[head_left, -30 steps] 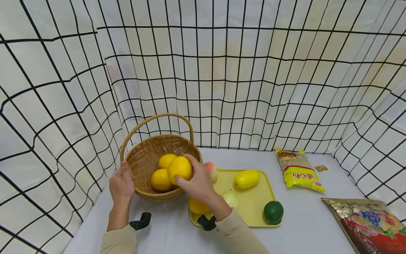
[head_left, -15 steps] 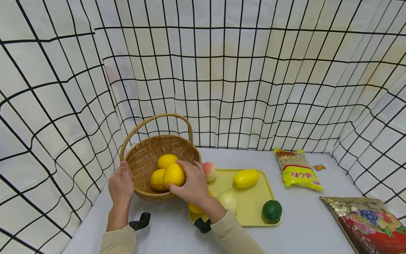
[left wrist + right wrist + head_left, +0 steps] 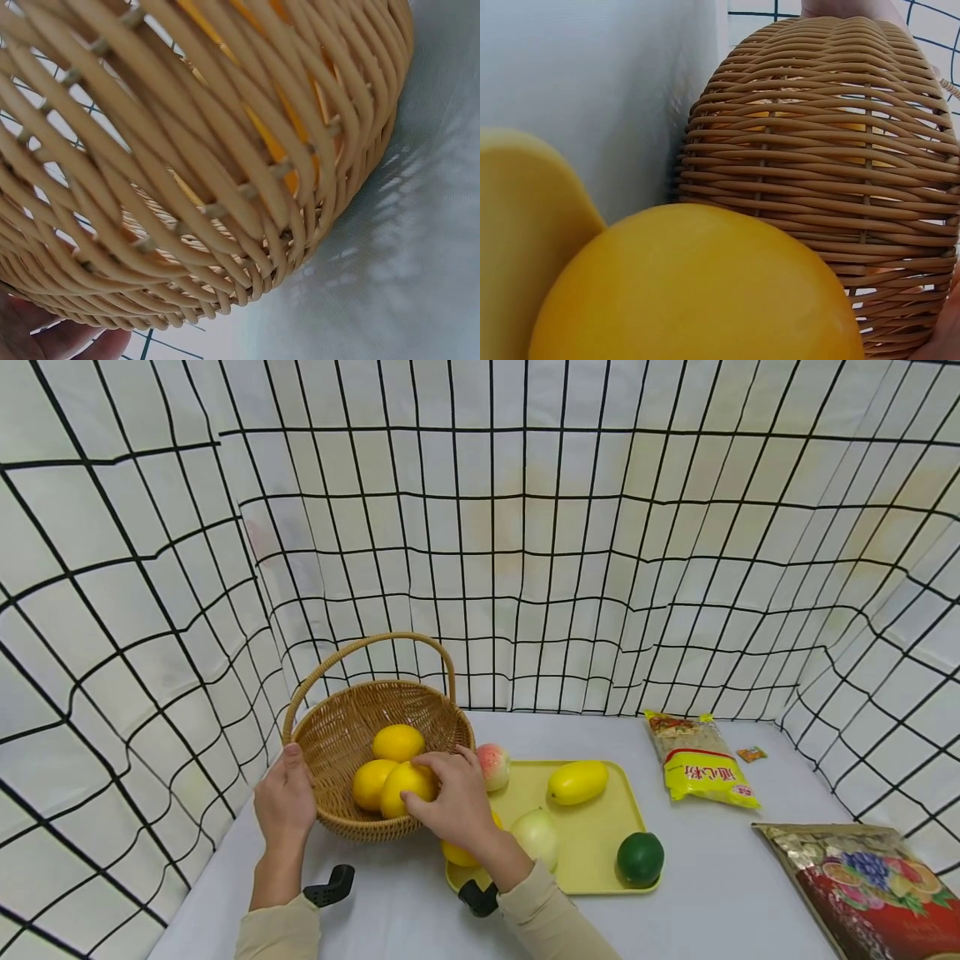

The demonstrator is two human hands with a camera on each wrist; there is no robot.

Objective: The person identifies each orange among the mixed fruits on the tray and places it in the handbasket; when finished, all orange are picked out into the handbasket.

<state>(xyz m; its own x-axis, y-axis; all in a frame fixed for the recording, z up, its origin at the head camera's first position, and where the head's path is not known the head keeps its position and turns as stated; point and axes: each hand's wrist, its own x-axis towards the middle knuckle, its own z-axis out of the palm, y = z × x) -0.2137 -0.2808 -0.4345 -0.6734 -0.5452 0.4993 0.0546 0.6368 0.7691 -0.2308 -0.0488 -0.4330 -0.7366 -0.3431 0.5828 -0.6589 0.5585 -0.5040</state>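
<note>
In the basket (image 3: pixel 337 735) lie three yellow fruits (image 3: pixel 398 742), right fingers (image 3: pixel 444 767) holding one.

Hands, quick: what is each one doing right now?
Left hand: holding the wicker basket by its rim.
Right hand: holding a yellow fruit in the basket.

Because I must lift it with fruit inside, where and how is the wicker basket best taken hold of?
Probably at the top of its handle, coming from above, fingers curled under: the arch stands free, high above the wicker basket, and joins it at two opposite sides.
</note>
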